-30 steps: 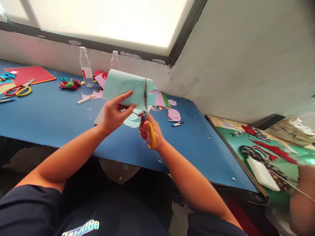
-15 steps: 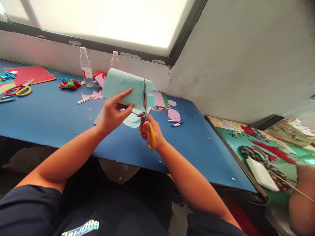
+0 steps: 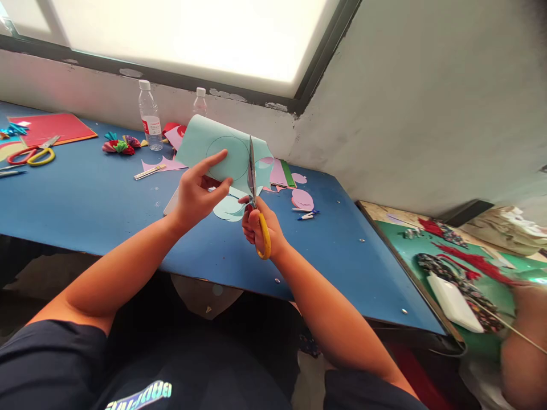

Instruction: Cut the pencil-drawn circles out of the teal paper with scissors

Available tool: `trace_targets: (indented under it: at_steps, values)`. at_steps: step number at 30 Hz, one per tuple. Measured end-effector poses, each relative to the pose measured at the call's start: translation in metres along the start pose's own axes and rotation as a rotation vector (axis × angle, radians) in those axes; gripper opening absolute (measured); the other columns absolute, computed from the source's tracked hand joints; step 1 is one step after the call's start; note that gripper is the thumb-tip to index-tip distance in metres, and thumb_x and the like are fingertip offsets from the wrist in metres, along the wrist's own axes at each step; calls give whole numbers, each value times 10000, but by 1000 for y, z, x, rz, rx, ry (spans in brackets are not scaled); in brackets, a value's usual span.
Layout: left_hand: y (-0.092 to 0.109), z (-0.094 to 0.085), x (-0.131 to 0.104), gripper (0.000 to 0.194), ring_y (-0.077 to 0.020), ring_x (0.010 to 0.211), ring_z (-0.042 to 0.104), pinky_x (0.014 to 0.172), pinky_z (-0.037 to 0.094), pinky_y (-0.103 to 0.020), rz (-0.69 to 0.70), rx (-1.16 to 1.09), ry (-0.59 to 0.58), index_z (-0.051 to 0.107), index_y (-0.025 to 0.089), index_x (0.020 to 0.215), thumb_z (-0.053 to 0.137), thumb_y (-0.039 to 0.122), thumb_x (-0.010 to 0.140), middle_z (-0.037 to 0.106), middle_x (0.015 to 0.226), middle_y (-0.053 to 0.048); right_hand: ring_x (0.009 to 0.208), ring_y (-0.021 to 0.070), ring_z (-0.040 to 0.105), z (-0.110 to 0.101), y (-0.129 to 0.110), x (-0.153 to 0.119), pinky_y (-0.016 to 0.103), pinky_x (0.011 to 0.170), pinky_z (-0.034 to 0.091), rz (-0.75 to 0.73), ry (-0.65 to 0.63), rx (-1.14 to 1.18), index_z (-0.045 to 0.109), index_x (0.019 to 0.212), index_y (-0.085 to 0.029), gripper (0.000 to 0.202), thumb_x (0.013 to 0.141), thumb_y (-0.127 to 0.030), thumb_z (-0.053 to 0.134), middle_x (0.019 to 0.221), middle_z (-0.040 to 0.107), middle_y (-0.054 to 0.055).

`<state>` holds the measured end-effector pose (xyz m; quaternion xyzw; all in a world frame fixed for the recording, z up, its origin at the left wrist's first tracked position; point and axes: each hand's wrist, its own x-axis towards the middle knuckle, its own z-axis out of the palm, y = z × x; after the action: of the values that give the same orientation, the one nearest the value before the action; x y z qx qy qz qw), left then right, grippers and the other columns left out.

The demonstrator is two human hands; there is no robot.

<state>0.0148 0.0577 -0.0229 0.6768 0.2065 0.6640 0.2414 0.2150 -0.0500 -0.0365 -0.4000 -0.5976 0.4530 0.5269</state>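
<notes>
Above a blue worktable (image 3: 325, 256), a person's left hand (image 3: 196, 196) grips a pale-blue paper sheet (image 3: 237, 156) marked with a circle, while the right hand (image 3: 271, 225) clasps yellow-handled scissors (image 3: 252, 176) beside the outline. A plastic bottle (image 3: 151, 122) stands near the scuffed wall (image 3: 405, 114) under a bright window (image 3: 183, 45); a green-topped table (image 3: 395, 242) sits at right.
</notes>
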Motion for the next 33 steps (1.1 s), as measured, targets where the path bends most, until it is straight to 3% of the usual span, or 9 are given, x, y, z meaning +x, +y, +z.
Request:
trace_targets:
  at_steps: [6,14,19,23,27,33]
  values:
    - [2,1,0,679,-146,754,805,659,732,-279,-16,-1,3,848,301,1587,997,509,958,916,1341,-87,515,132,394,-1,1,0,258,434,290,8,-5,-1,646,1335,-274,943,893,-1099,768,697,424,-113]
    - [3,0,0,622,-117,641,684,547,635,-277,-24,-2,-2,859,313,1570,952,447,970,902,1189,-52,502,129,379,-1,4,0,256,431,294,3,1,0,661,1327,-278,911,913,-1083,764,679,429,-114]
    - [4,0,-1,613,-138,699,757,615,686,-289,-14,-5,-7,854,288,1566,938,439,977,896,1206,-65,492,129,363,-2,5,0,256,431,281,23,-2,0,660,1327,-278,927,900,-1095,763,664,400,-123]
    - [6,0,-1,595,-124,688,728,610,657,-267,-23,-11,0,856,278,1561,893,379,977,898,1180,-64,487,125,349,-4,8,1,256,434,299,11,-4,-5,660,1319,-281,910,909,-1086,766,667,401,-126]
    - [7,2,-2,564,-134,709,701,595,621,-283,-12,31,10,861,309,1542,896,432,992,889,1252,-76,487,138,365,-7,12,1,275,450,349,-8,-12,-68,679,1314,-283,860,950,-1060,751,661,408,-118]
    - [7,8,-7,492,-171,668,694,543,587,-321,-31,34,21,883,345,1455,912,597,1035,752,969,-41,548,150,375,-11,17,1,290,495,350,-11,1,-156,691,1338,-295,854,965,-1063,723,733,472,-75]
